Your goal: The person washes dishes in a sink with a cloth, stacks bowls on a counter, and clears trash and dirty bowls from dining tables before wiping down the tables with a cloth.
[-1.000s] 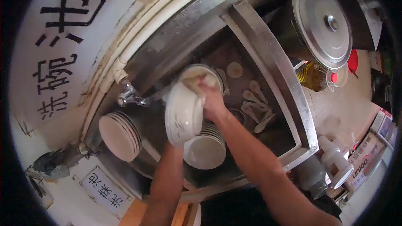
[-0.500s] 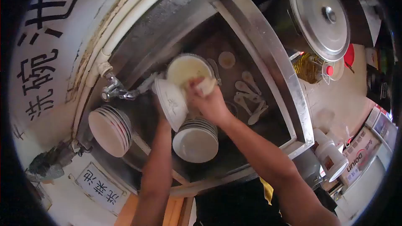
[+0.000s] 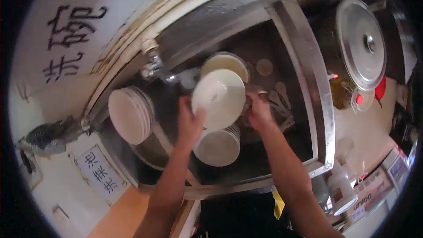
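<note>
A white bowl (image 3: 219, 99) is tilted so its inside faces me. My left hand (image 3: 191, 123) is closed on its left edge, thumb over the rim. At the right edge of this bowl is my right hand (image 3: 259, 110), fingers curled and blurred; what they hold is hidden. Behind the held bowl stands a basin (image 3: 224, 60) with yellowish contents, partly covered. Just below, a stack of white bowls (image 3: 217, 148) lies tipped on its side in the sink.
Several white spoons (image 3: 282, 94) and a small round dish (image 3: 264, 67) lie in the metal sink (image 3: 304, 61). Stacked plates (image 3: 130, 117) lean at left, below the tap (image 3: 154, 68). To the right are a lidded pot (image 3: 361, 44) and an oil bottle (image 3: 339, 92).
The bowl has turned from edge-on to show its inside. My right hand has left the basin for the bowl's right side; the pale cloth in it no longer shows. The view has shifted.
</note>
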Tool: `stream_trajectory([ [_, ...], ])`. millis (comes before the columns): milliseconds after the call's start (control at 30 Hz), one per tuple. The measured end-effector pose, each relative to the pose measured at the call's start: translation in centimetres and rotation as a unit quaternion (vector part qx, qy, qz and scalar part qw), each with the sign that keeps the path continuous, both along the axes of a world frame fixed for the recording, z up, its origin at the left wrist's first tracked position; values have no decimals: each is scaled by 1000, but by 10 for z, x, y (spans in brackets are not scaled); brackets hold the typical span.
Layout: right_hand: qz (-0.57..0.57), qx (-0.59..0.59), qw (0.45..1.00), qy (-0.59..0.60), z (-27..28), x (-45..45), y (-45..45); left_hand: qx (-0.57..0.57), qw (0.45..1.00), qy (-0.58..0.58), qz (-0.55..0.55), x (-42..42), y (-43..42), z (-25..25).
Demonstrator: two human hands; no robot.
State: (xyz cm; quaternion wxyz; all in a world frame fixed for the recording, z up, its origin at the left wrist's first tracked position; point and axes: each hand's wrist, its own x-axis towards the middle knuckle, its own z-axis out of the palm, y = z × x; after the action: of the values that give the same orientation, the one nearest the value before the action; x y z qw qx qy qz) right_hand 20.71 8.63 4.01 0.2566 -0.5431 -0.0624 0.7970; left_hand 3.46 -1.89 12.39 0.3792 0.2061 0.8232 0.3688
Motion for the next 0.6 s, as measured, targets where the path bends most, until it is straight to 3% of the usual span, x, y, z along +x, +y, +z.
stream_trajectory([
  [33, 35, 31, 999, -23, 8, -4, 7, 0, 1000, 12, 15, 9, -4, 17],
  [67, 52, 32, 998, -7, 7, -7, 9, 2, 991, 123, -58, 17, -8, 37],
  [100, 167, 143, 974, -51, 5, -7, 11, -4, 964, 232, -129, 19, -14, 59],
  [133, 273, 258, 922, -90, 1, -9, 14, -11, 962, 250, -110, 16, -23, 82],
  [167, 337, 421, 816, -206, -6, -19, 15, -4, 951, 264, -162, 12, -32, 105],
  [200, 342, 430, 815, -187, -9, -24, 18, 3, 937, 275, -217, 6, -43, 124],
  [267, 505, 485, 671, -243, 29, -40, 35, 10, 925, 341, -169, -12, -72, 157],
  [300, 480, 552, 623, -279, 29, -50, 31, 22, 911, 389, -134, -23, -87, 170],
  [367, 498, 544, 614, -279, 52, -75, 34, 14, 929, 359, 87, -42, -112, 185],
  [400, 516, 532, 606, -289, 60, -87, 39, 15, 927, 364, 90, -56, -117, 190],
  [467, 503, 551, 615, -255, 51, -105, 42, 46, 954, 183, 233, -92, -118, 192],
  [600, 506, 586, 613, -158, 33, -122, 49, 55, 959, 137, 241, -150, -145, 150],
])
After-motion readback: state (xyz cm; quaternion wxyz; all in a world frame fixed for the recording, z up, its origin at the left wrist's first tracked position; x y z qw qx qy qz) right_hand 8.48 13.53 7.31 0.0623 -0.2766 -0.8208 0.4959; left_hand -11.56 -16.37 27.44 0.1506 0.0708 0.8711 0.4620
